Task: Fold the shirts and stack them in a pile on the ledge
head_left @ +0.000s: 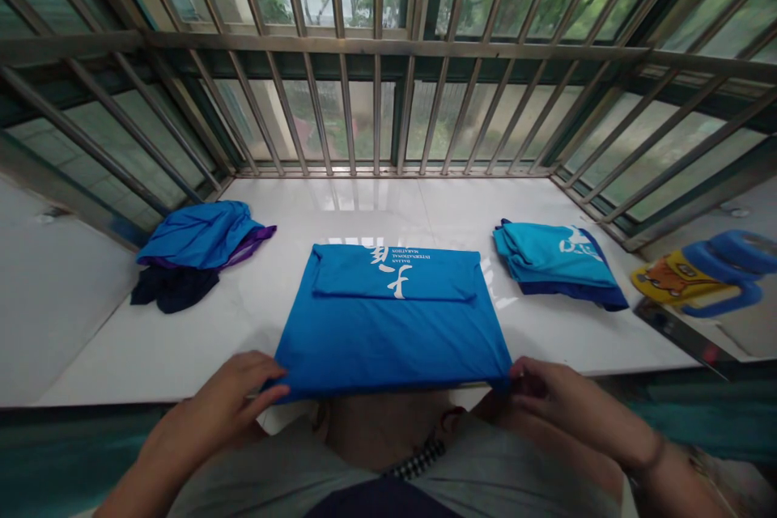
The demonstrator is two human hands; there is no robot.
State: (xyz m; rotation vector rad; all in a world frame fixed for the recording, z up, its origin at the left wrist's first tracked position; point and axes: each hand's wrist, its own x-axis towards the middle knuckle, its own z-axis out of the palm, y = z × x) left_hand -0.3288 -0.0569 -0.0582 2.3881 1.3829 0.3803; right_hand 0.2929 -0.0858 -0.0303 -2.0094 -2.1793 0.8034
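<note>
One blue shirt [388, 340], far end folded over, on white ledge [388, 206]; near corners pinched, one by left hand [227, 390], one by right hand [549, 388]. Rumpled clothes [197, 235], left side; folded clothes [552, 255], right side.

Smooth, matt cloth shirt [394, 344]; glossy, smooth white ledge [388, 210]; shiny metal bars [376, 105]; smooth plastic-looking bottle [722, 259].

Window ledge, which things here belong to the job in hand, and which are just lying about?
In the job:
blue printed cloth, near corners in the left hand and right hand
probably the loose heap at left
probably the folded pile at right

Seemingly just lying about:
yellow-and-blue bottle
dark flat item
</note>
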